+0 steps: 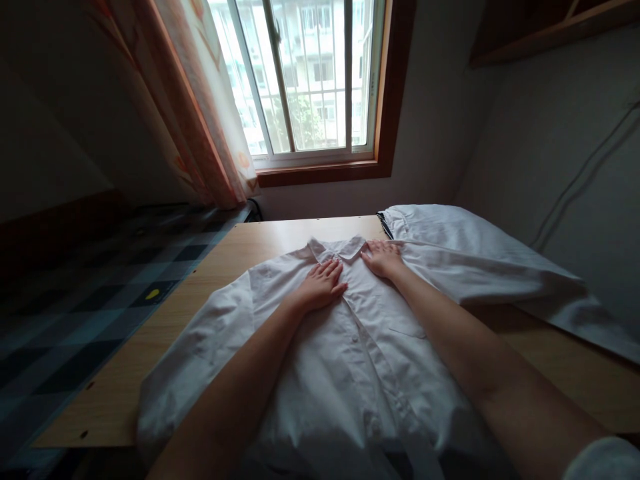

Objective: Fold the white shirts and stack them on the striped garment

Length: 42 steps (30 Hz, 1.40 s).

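Note:
A white button-up shirt (320, 373) lies front side up on a light wooden board (220, 267), its collar pointing toward the window. My left hand (321, 285) rests flat on the shirt just below the left side of the collar, fingers spread. Flat on the fabric by the collar's right side is my right hand (383, 258), its fingers apart. Neither hand grips the cloth. The front placket runs down between my forearms, with the shirt partly open low down. One sleeve spreads to the left.
More white cloth (450, 227) lies at the board's back right and trails along its right side. A dark checked cloth surface (100, 300) is on the left. Behind stand a curtain (175, 100) and a barred window (310, 80).

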### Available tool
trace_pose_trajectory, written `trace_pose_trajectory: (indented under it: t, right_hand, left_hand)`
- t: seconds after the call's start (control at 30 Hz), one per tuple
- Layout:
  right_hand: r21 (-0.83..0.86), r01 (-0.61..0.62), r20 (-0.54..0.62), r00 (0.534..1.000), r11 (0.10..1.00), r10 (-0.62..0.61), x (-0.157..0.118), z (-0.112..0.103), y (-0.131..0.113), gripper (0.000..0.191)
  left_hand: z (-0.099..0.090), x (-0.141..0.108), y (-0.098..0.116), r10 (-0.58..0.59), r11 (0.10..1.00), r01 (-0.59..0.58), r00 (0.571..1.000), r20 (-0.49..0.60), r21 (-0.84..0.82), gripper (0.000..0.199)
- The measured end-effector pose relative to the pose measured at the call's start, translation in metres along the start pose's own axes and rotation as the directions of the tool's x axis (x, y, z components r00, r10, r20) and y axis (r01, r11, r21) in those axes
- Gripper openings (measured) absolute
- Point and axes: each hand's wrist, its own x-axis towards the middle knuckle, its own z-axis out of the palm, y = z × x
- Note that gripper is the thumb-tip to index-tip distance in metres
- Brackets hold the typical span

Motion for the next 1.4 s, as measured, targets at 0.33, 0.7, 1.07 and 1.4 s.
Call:
trace_pose_trajectory:
  t: [0.33,0.7,1.07,1.4]
  right_hand:
    - [0.075,-0.105,-0.044,0.993,0.992,0.109,0.000,-0.001,-0.005,0.071]
    - [0.089,0.124,-0.016,0.992,0.988,-0.123,-0.062,-0.022,-0.027,0.057]
    - [0.013,0.278,0.054,0.959,0.961,-0.278,-0.134,-0.006,-0.006,0.059]
    - [0.042,0.408,-0.017,0.913,0.912,-0.408,-0.117,-0.037,-0.015,0.039]
  left_hand:
    - [-0.005,-0.001,0.003,-0.021,0.999,0.022,1.000,0.022,-0.024,0.065]
    - [-0.008,-0.001,0.006,-0.046,0.999,0.046,0.998,0.044,0.000,0.065]
    - [-0.013,-0.002,0.013,-0.068,0.996,0.062,0.994,0.090,0.068,0.064]
    - [-0.006,0.000,0.008,-0.061,0.997,0.059,0.998,0.035,0.054,0.060]
